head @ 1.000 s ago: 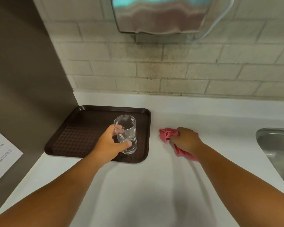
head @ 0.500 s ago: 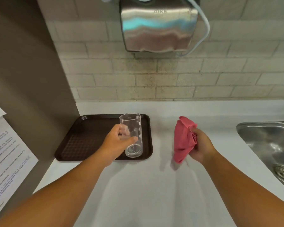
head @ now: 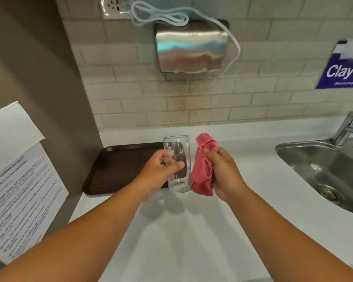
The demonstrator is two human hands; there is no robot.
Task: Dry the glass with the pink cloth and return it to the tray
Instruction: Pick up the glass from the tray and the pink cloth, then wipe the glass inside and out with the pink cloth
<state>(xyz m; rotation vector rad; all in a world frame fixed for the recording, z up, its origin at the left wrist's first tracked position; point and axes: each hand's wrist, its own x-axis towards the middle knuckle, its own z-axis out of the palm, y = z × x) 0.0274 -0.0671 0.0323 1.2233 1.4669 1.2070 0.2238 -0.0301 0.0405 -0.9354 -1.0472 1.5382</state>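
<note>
Above the bench (head: 171,241), just fwd of the tray's near-right corner, you've got the glass (head: 178,163) upright in your left hand (head: 157,171), thumb across the front wall & fingers wrapped round the far side, so that hand is closed on it mid-height. That grip leaves the rim and the right flank bare, which looks deliberate: the cloth needs somewhere to get on. Your right hand (head: 222,171) is pinched shut on the pink cloth (head: 202,169), bunched & hanging in a loose drape right beside the glass; its left edge looks to be touching or all but touching the glass wall, can't tell which. Holding both up off the bench makes sense, since you'll want to turn the glass while wiping. The tray (head: 120,169) sits bare at back-left against the grey side panel, w/ room to set the glass back down; drying not yet begun, by my read. Hard to judge: whether the glass is wet, since the spots on it could be droplets or a printed pattern, and your left fingers show only as a blur through the glass. Tray's right edge is hidden behind your left hand & the glass. Sink (head: 324,176) at right is cut off by the frame, tap only partly in view.
</note>
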